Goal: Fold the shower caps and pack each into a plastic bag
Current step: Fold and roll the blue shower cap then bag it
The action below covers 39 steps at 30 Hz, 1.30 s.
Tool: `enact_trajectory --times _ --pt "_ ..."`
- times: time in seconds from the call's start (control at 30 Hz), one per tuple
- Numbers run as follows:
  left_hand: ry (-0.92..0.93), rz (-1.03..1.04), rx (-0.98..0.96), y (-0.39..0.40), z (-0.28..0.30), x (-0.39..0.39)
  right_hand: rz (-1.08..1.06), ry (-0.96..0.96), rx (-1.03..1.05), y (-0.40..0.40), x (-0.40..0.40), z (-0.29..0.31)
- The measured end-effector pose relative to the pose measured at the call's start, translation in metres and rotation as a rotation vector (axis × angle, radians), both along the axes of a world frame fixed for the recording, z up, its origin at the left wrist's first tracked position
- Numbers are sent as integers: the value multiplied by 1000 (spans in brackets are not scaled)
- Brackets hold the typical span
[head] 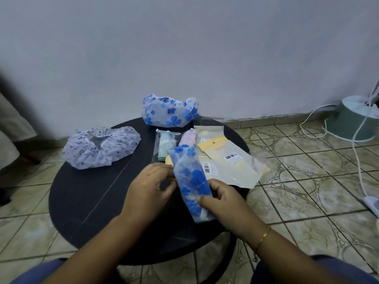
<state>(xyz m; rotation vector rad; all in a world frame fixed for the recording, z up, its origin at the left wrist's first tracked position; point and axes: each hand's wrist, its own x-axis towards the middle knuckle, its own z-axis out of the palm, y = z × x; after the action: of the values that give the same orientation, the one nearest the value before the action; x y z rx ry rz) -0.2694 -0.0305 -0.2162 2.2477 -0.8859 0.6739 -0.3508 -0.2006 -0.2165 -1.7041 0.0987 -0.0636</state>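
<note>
I hold a folded shower cap (pixel 191 177), white with big blue flowers, as a long strip over the round black table (pixel 88 193). My left hand (pixel 150 186) pinches its left edge. My right hand (pixel 220 198) grips its lower right side. An unfolded blue-flower cap (pixel 169 111) sits at the table's far edge. A pale cap with small purple print (pixel 100 146) lies open at the far left. Two packed bags hold a green cap (pixel 167 144) and a pink cap (pixel 187 138). Empty clear and yellow plastic bags (pixel 229 160) lie to the right.
The table stands on a patterned tile floor (pixel 307 181) against a pale wall. A light green fan base (pixel 354 119) with a white cable (pixel 357 165) sits at the right. A power strip (pixel 372 202) lies near the right edge. My knees in blue show at the bottom.
</note>
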Motion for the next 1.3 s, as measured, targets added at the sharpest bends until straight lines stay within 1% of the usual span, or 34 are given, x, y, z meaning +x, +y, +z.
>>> enact_trajectory --times 0.1,0.17,0.27,0.4,0.47,0.6,0.67,0.77,0.83,0.9,1.0,1.13,1.3 --pt "24 20 49 34 -3 -2 115 20 -58 13 -3 1" --pt "54 47 82 55 -7 -4 213 29 -60 24 -6 1" --pt "73 130 73 85 -14 1 324 17 -30 39 -11 1" --pt "78 256 107 117 -23 20 379 19 -12 50 -11 -3" --pt "96 304 101 124 -25 24 391 5 -44 53 -9 -5" --pt "118 421 107 113 -21 12 379 -81 -219 59 -7 -4" --pt "127 378 88 102 -19 6 361 -177 -375 61 -6 -2" --pt "147 314 119 78 -28 4 353 -295 -654 61 -7 -3" --pt "225 302 134 62 -34 2 355 -304 -722 60 -7 -3" --pt "330 318 180 54 -36 1 373 -283 -704 55 -7 -4" --pt "441 350 303 53 -35 5 390 -211 -653 42 -7 -1" --pt "481 405 418 50 -37 5 461 -139 -612 22 -2 3" --pt "540 452 488 56 -34 7 415 -64 -543 12 6 -1"
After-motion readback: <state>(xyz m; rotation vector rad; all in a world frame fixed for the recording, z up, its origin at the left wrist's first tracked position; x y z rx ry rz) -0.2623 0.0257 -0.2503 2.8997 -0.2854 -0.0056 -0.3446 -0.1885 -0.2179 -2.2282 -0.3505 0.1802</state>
